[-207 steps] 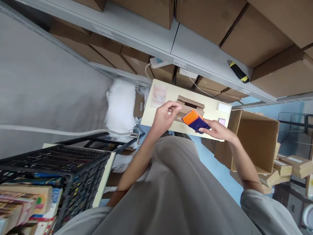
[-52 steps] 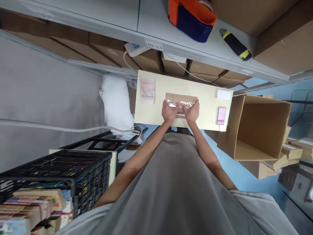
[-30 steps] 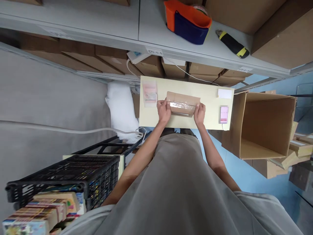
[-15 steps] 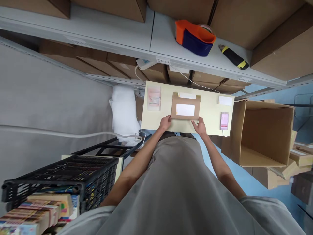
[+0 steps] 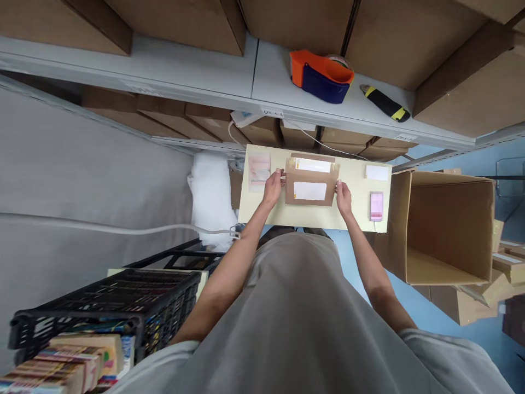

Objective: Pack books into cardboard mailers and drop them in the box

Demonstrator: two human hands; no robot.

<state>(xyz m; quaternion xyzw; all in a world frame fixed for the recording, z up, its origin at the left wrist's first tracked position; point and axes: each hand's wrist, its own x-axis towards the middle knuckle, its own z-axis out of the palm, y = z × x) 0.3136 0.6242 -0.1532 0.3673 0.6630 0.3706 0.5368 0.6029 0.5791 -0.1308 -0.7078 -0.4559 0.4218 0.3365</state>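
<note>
A small brown cardboard box [image 5: 289, 196] with white labels and clear tape near its far edge lies on the pale yellow table [image 5: 270, 213]. My left hand [image 5: 272, 187] grips its left side near the far corner. My right hand [image 5: 343, 198] is closed at its right side; the fingertips are partly hidden against the edge. Left of the box is a pinkish printed sheet or packet [image 5: 260, 164]. To the right, a white slip [image 5: 376, 173] and a phone-like device with a pink screen [image 5: 376, 206] rest on the table.
A large open carton [image 5: 447, 230] stands right of the table. Above, a shelf [image 5: 197, 76] holds cartons, an orange and blue tape dispenser [image 5: 322, 76] and a black and yellow cutter [image 5: 385, 103]. Black crates [image 5: 164, 295] with books [image 5: 69, 361] stand at the lower left, near white wrap [image 5: 211, 191].
Both hands have moved from the box's near corners up along its sides. The box's far end now shows more of its taped flap and upper label.
</note>
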